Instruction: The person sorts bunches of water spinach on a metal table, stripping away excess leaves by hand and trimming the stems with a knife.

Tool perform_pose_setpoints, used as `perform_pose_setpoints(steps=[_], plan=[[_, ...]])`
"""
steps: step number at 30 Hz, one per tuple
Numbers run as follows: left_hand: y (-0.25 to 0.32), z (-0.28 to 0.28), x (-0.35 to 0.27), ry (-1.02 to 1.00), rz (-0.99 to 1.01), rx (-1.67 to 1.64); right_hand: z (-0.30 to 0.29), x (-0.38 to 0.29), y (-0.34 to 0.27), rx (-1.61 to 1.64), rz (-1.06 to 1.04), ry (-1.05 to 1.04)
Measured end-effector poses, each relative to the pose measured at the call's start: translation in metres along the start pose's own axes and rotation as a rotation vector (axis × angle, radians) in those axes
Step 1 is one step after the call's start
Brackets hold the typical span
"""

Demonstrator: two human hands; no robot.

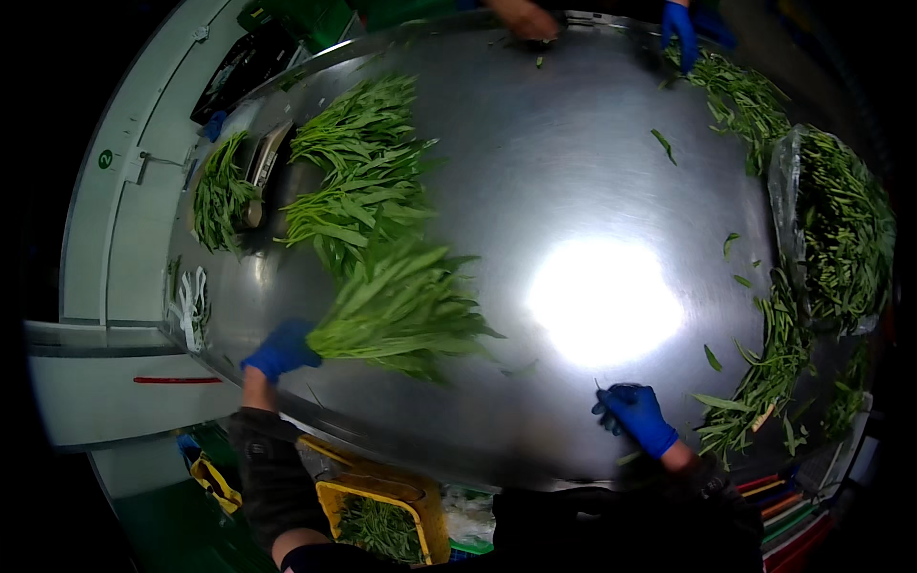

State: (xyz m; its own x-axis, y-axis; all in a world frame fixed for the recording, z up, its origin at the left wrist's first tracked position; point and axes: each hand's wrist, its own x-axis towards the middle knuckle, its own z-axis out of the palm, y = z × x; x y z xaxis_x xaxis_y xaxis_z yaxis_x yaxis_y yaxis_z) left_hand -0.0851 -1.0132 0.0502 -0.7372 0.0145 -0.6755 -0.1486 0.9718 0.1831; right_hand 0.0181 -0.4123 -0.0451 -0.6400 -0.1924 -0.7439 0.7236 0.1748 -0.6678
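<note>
My left hand (283, 351), in a blue glove, grips the stem ends of a bunch of long-leaved greens (408, 315); its leaves fan out to the right over the steel table (487, 401). More bunches (358, 165) lie just beyond it, stems to the left. At the lower right, my right hand (634, 415), also blue-gloved, is curled above the table with its fingers drawn together. A thin dark piece sticks up by its fingertips; whether it is a stem or a tool cannot be told. Loose greens (770, 358) lie to the right of that hand.
Greens (226, 197) rest beside a scale (265, 168) at left, white ties (192, 308) nearer me. An open plastic bag of greens (845, 229) stands at right. A yellow bin (430, 523) sits below the near edge. Across the table are a co-worker's gloved hand (680, 36) and a bare hand (526, 18).
</note>
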Motion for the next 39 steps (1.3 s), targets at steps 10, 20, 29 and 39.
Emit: perform_pose_setpoints(steps=[10, 20, 29, 39], plan=[[-0.076, -0.096, 0.061, 0.280, -0.280, 0.520, 0.010, 0.005, -0.029, 0.012, 0.202, 0.113], [0.089, 0.048, 0.071, 0.975, 0.443, -0.123, 0.006, 0.002, -0.026, -0.020, 0.138, 0.082], [0.294, 0.230, 0.021, 0.445, 0.556, 0.191, 0.001, -0.001, -0.010, -0.058, 0.061, 0.030], [0.373, 0.248, -0.028, 0.249, 0.829, 0.182, -0.077, -0.047, 0.017, -0.014, -0.517, 0.388]])
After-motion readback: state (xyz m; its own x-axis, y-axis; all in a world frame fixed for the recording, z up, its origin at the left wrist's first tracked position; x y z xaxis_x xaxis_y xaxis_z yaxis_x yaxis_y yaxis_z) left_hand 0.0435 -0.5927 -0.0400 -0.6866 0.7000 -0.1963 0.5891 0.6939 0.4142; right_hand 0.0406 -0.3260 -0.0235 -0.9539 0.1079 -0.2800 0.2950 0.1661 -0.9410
